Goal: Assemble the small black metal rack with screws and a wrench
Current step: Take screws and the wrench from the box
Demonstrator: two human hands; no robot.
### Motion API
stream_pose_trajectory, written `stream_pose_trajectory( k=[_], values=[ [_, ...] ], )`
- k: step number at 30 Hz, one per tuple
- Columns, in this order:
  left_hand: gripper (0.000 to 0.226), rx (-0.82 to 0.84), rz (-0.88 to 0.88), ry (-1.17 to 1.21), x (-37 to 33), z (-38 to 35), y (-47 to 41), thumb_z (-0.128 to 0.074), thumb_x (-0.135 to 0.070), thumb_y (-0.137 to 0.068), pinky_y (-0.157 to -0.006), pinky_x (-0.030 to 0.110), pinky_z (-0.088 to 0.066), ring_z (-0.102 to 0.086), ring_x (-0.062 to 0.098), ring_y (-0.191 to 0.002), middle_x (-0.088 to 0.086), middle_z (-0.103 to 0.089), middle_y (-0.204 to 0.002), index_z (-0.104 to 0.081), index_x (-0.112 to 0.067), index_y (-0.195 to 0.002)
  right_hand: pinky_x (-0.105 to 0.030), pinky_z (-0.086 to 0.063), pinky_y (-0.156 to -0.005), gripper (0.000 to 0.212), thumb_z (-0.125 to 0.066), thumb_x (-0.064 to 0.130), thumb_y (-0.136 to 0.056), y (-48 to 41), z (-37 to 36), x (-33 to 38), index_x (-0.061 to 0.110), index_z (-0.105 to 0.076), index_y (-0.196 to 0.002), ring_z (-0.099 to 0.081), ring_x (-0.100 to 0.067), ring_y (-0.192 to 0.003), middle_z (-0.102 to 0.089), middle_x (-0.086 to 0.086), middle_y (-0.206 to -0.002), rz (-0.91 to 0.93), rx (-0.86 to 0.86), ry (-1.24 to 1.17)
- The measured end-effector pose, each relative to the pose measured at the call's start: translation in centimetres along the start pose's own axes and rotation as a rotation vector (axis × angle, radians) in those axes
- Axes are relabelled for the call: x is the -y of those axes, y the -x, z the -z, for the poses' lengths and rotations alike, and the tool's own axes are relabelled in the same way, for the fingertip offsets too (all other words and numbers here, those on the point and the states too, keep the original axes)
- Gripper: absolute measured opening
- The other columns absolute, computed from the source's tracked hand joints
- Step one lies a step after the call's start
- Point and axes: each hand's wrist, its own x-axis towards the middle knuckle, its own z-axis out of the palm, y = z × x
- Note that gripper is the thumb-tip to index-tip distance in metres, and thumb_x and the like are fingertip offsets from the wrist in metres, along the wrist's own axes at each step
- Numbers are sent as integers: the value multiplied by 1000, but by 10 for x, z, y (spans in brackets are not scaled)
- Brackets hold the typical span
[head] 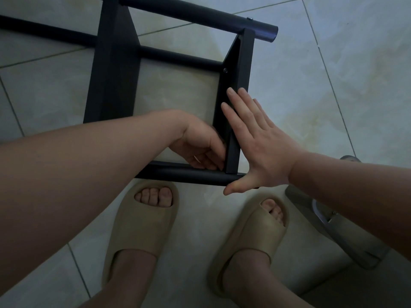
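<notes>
Down by the beige slippers (142,223), the rack (113,70) lies on the tiled floor (311,96), its near tube (184,173) just past the toes. The left hand (200,143) is tucked into the inside corner where that tube meets the end crosspiece (233,85), fingers curled in; whether they pinch a screw I can't tell, it's hidden. The right hand (260,141) lies flat, fingers straight, bracing the crosspiece's outer face. I'd judge this corner joint is being fastened. Next it wants the holes lined up, a screw started, then a wrench, none in sight. Further up, a seated screw (225,70), then the far tube (200,13). The rack's long axis runs left to right, open tube ends pointing right.
</notes>
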Motion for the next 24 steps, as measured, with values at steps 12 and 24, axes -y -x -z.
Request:
stream_pose_trajectory(
  k=[12,24],
  values=[
    [14,8,7,-6,-9,4,5,-57,-8,-93,-81,29,-48,-64,14,-80,0,-71,-88,-70,-13,-97,-60,-11,-125,138,-33,102,-68,0,-2,-1,4,0,-160,12,-38,-155,6,-22,-168,13,-23,-9],
    [18,-38,33,-111,-12,4,2,-65,-4,-89,-86,30,-49,-66,13,-81,0,-73,-90,-70,-14,-103,-61,-12,-124,138,-35,101,-68,-1,-3,0,4,-1,-160,11,-38,-156,6,-22,-168,11,-25,-22]
  ],
)
